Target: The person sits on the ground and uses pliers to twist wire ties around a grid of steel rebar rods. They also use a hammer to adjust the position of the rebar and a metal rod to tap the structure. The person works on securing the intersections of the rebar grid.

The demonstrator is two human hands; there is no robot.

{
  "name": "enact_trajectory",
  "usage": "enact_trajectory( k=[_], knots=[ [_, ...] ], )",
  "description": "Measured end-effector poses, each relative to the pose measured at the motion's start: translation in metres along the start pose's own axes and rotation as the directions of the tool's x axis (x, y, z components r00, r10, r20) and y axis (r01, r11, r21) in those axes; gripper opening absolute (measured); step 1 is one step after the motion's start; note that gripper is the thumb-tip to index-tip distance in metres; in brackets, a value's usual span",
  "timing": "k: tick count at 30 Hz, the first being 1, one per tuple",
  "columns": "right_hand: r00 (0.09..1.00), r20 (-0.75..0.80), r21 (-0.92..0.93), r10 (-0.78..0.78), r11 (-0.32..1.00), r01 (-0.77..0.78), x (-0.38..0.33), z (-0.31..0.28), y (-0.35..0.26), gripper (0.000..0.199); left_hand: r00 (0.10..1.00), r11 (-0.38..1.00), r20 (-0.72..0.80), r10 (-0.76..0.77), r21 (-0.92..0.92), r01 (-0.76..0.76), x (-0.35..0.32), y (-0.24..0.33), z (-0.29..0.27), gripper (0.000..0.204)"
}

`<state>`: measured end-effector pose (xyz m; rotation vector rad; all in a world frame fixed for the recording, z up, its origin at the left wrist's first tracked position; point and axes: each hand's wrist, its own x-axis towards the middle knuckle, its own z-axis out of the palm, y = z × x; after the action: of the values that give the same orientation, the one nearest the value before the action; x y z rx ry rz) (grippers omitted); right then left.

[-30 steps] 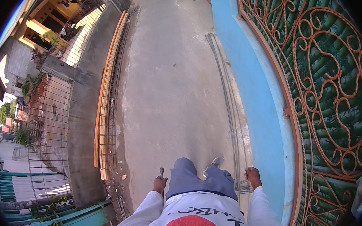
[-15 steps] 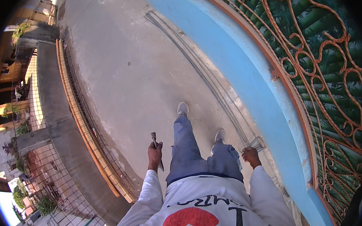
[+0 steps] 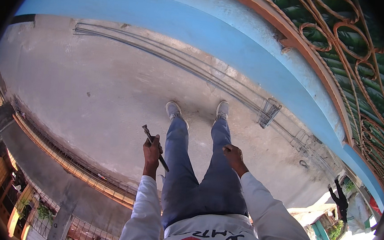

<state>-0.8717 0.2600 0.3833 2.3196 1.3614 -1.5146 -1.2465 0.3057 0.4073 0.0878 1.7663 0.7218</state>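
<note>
We see a dark metal tool (image 3: 155, 147), thin and rod-like with a small head at its upper end, gripped in our left hand (image 3: 152, 150); the fingers are wrapped tight around its middle, so it sticks out above and below the fist, just left of our left thigh. Our right hand (image 3: 233, 155) hangs beside the right thigh with its fingers curled loosely on nothing. Since a second ago the view has swung round: the blue wall (image 3: 234, 42) now runs across the top, the rebar bundle (image 3: 191, 68) lies along its foot ahead of our shoes (image 3: 173, 109), and both feet stand side by side on the concrete floor (image 3: 81, 93). We judge the walking has paused, facing the steel.
</note>
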Motion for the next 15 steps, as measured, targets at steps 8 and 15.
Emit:
enact_trajectory(
  k=[8, 15],
  knots=[
    [0.997, 0.049, -0.054, 0.051, 0.997, -0.048, 0.181, 0.083, 0.01, 0.02, 0.985, 0.979, 0.052, -0.164, -0.115, 0.169, 0.09, -0.1, 0.092, 0.028],
    [0.997, -0.048, -0.209, -0.058, 0.977, 0.047, 0.353, 0.119, 0.058, 0.016, 0.981, 0.979, 0.065, -0.184, -0.077, 0.189, 0.141, -0.167, 0.145, 0.026]
  ],
)
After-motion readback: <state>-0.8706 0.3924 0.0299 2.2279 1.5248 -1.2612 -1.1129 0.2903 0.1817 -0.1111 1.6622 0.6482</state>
